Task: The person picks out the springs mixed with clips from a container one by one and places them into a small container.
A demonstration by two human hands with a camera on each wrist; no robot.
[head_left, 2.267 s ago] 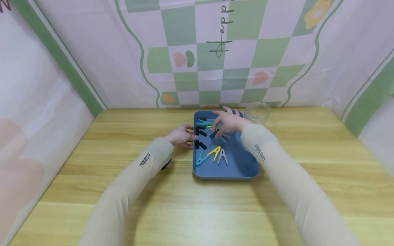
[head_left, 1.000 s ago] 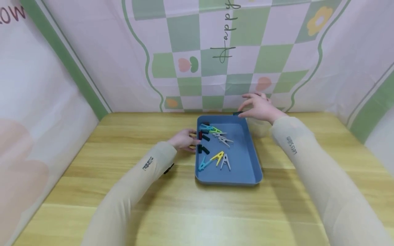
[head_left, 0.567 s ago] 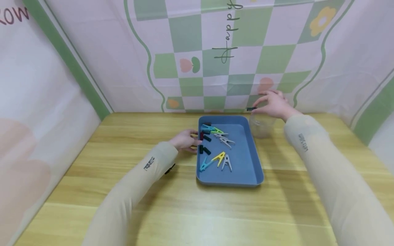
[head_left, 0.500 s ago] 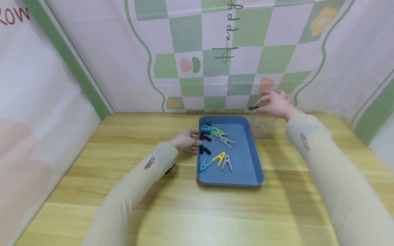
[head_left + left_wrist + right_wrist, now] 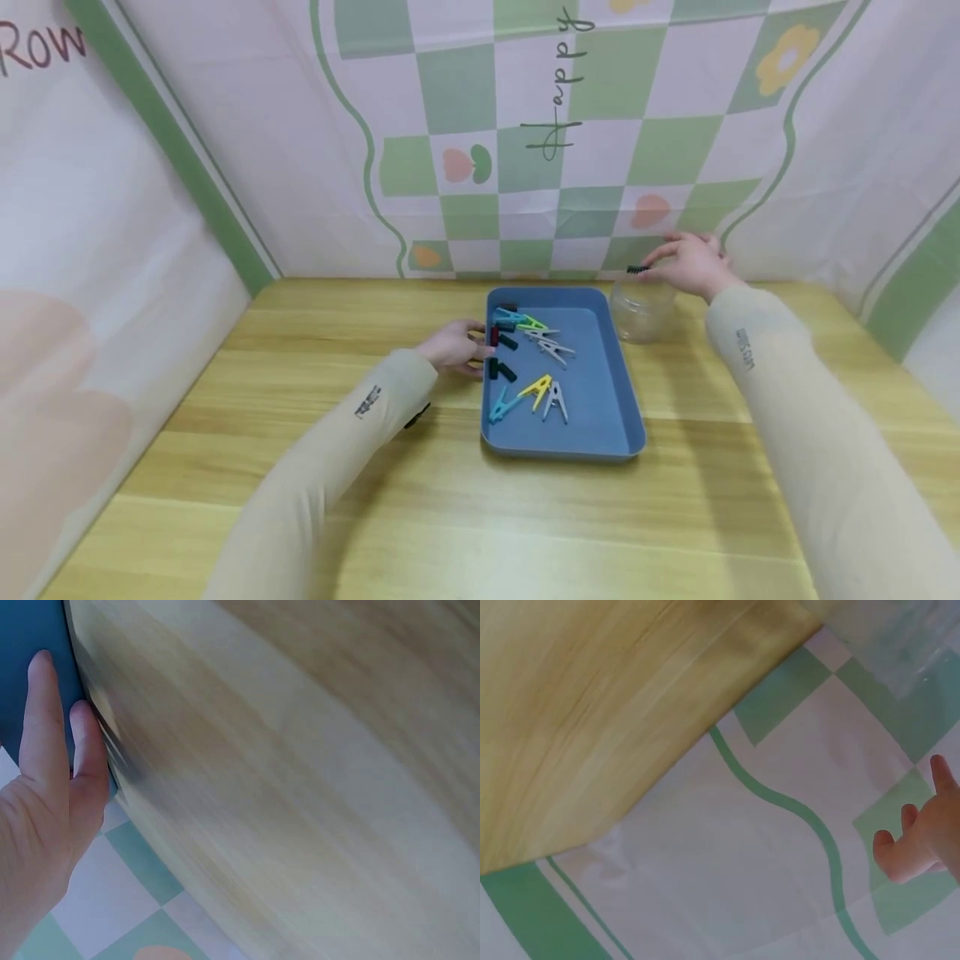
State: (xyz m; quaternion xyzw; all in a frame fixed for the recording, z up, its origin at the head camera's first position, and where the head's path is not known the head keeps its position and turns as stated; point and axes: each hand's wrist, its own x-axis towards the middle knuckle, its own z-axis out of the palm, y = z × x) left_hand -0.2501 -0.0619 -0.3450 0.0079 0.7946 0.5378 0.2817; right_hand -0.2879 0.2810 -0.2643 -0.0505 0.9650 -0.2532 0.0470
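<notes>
Between thumb and fingertips, my right hand [image 5: 693,267] pinches a small dark toothed piece [image 5: 637,269] just above the mouth of a clear round jar [image 5: 643,315]. The right wrist view catches part of that hand [image 5: 922,832] and the jar's side [image 5: 900,637], but not the piece. At the blue tray's left wall [image 5: 488,400], my left hand [image 5: 453,344] holds the edge, one digit over the rim. In the left wrist view its fingers [image 5: 45,712] lie straight against the outer wall. The tray holds clothespins, among them a yellow one [image 5: 537,392], plus several dark pieces [image 5: 507,372] and a dark red one [image 5: 494,336].
A wooden table [image 5: 450,525] bears the tray and jar. Behind it hangs a green-and-white checked cloth [image 5: 525,167], close to the right hand. The jar stands right beside the tray's back right corner. Clothespins lie mostly along the tray's left half.
My right hand has carried the dark piece up out of the tray and rightward to above the jar, lowering slightly at the end. The left hand has stayed at the tray's left edge.
</notes>
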